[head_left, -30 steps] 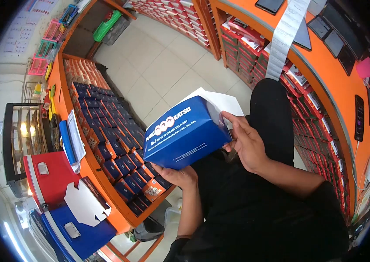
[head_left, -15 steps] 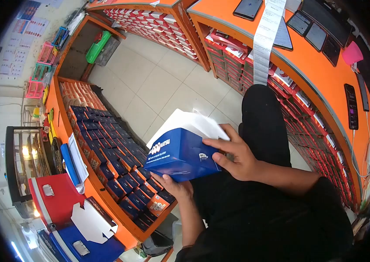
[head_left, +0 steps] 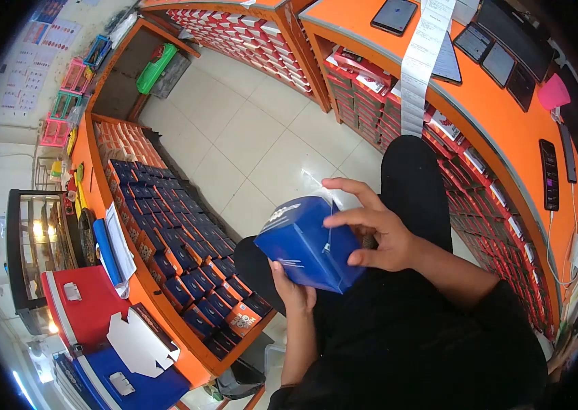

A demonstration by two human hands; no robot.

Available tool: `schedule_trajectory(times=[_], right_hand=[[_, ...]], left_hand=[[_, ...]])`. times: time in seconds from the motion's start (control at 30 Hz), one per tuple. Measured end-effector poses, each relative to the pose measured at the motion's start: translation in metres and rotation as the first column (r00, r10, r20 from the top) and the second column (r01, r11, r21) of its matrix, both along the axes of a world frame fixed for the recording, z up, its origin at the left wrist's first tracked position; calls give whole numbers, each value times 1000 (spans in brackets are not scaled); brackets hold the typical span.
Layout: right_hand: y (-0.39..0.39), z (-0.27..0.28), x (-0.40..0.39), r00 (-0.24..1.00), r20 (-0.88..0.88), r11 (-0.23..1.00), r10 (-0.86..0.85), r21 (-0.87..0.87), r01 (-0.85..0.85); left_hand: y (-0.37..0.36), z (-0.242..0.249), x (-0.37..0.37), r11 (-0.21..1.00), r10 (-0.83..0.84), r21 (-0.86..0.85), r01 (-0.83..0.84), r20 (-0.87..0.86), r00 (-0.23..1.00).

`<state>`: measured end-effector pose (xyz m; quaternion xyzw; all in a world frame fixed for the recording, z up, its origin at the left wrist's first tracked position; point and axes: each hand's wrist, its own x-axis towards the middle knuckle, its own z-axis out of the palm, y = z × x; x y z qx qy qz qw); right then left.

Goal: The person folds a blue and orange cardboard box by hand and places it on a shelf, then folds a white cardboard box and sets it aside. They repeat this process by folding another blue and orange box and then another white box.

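A blue cardboard food box with white print is held above my lap, tilted, its printed side turned to the upper left. My left hand grips the box at its lower left, thumb on the near face, other fingers hidden beneath. At the box's right side is my right hand, its fingers spread apart. The middle fingertip and thumb lie at the box's right edge, and the index finger reaches past its top corner.
Rows of folded blue and orange boxes fill the shelf on the left. Red boxes line the right shelf, under an orange counter with several phones and a hanging paper receipt strip. A red case and blue case stand lower left.
The box has turned and moved right, and its white inner flaps no longer show. My right hand's fingers have spread, and my left hand has shifted right with the box.
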<state>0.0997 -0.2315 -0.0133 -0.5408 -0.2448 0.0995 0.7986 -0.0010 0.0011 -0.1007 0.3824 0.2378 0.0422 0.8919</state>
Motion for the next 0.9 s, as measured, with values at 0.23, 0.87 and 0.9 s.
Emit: schedule_trajectory(times=[0.23, 0.87, 0.9], right_hand=[[2, -4, 1, 976, -49, 976, -213, -66, 210], [7, -23, -2, 938, -315, 928, -146, 286, 240], [7, -23, -2, 938, -313, 927, -147, 287, 241]], left_hand=[[2, -3, -5, 999, -6, 42, 4, 48, 999], [-13, 2, -2, 995, 73, -56, -77, -73, 995], [-14, 0, -1, 996, 72, -56, -76, -71, 995]])
